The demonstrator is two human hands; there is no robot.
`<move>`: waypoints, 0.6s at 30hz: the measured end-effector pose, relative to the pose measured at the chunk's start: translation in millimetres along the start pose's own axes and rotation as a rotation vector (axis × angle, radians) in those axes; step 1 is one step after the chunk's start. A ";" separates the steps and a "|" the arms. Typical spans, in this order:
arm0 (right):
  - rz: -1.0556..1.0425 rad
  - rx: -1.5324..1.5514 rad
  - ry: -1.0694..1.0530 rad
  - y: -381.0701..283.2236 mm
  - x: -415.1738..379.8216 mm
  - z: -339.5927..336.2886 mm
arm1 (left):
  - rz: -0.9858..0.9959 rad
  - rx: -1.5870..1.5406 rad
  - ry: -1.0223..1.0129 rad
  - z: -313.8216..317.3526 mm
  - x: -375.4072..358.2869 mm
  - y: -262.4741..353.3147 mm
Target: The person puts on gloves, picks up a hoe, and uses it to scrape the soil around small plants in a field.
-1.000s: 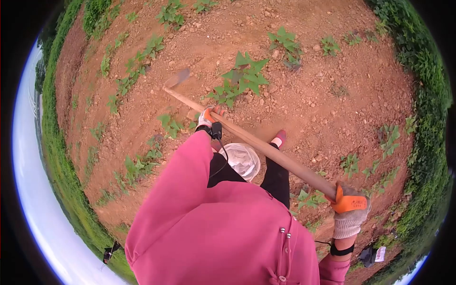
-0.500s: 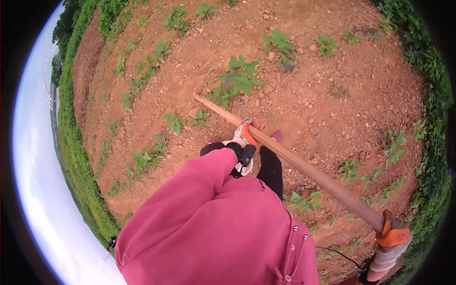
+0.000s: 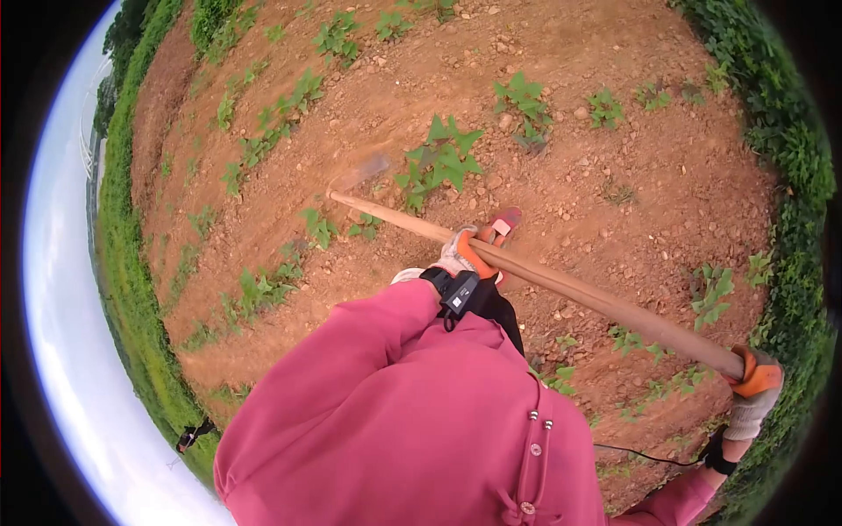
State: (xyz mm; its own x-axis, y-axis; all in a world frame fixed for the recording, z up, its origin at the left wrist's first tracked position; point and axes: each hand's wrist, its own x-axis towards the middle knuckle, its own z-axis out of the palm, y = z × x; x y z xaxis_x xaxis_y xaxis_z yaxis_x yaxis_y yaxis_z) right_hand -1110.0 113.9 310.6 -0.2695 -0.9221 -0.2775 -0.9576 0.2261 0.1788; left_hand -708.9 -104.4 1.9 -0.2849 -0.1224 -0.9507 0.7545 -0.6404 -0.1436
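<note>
A hoe with a long wooden handle (image 3: 596, 301) stretches across the view from centre left to lower right. Its blade (image 3: 373, 167) is blurred, close over the reddish soil, left of a leafy green plant (image 3: 441, 156). My left hand (image 3: 465, 252), in a white and orange glove, is wrapped round the handle near its middle. At the butt end of the handle, my right hand (image 3: 756, 377), gloved the same way, is closed round the wood. A red shoe (image 3: 503, 223) shows just beyond my left hand.
Rows of low plants (image 3: 260, 140) grow over the loose, stony soil (image 3: 579, 184). Dense green vines (image 3: 794, 167) border the right side. Along the left run a grassy strip (image 3: 132, 263) and sky. A dark cable (image 3: 649, 456) runs to my right wrist.
The hoe's blade end has shifted left and slightly down in view. My right hand has moved right and up with the butt end. More of the red shoe shows.
</note>
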 end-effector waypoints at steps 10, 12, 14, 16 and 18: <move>-0.017 -0.077 -0.300 -175.8 159.2 36.0 | 0.421 0.071 0.115 24.5 92.2 221.6; -0.024 -0.129 -0.354 -173.1 169.9 32.6 | 0.426 0.049 0.134 42.5 102.8 220.6; 0.005 -0.062 -0.394 -159.6 172.8 20.8 | 0.408 0.091 0.033 40.8 140.0 212.0; 0.008 -0.053 -0.413 -121.3 155.2 26.4 | 0.288 -0.018 0.054 77.0 124.1 161.0; 0.012 -0.083 -0.388 -85.2 132.0 22.9 | 0.319 -0.041 -0.134 64.1 163.9 119.0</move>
State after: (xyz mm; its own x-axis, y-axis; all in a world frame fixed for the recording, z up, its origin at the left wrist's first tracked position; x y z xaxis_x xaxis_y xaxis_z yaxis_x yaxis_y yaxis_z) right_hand -1066.3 -20.0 237.0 -0.3139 -0.7292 -0.6080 -0.9471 0.1952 0.2549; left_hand -703.8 -249.3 -153.4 -0.1038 -0.4122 -0.9052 0.8404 -0.5231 0.1418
